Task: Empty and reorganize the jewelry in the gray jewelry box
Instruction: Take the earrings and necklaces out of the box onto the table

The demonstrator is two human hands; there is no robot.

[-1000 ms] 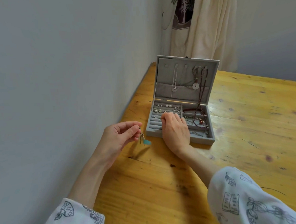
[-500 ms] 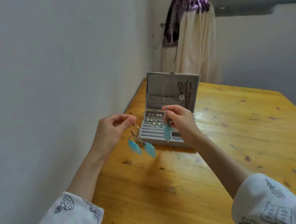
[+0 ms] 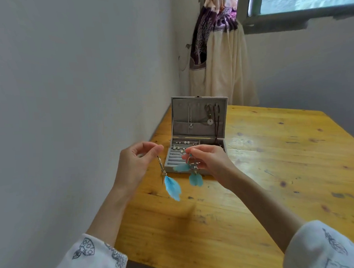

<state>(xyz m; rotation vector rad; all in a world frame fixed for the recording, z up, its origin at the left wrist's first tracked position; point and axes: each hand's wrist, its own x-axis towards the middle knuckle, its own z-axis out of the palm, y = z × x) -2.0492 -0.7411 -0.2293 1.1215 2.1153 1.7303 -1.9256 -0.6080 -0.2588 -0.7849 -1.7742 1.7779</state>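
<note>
R hand (image 3: 209, 162) lifted 2nd feather earring (image 3: 194, 177) from box | both hands raised

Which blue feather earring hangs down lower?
The blue feather earring pinched by the left hand. Its feather dangles lower than the earring bunched in the right hand.

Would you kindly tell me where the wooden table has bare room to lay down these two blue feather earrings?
The yellow wooden table lies bare right of the open gray jewelry box, out to its far edge, and in front of the box toward the near edge. The strip between box and white wall is narrow, and the box's own compartments are crowded.
</note>
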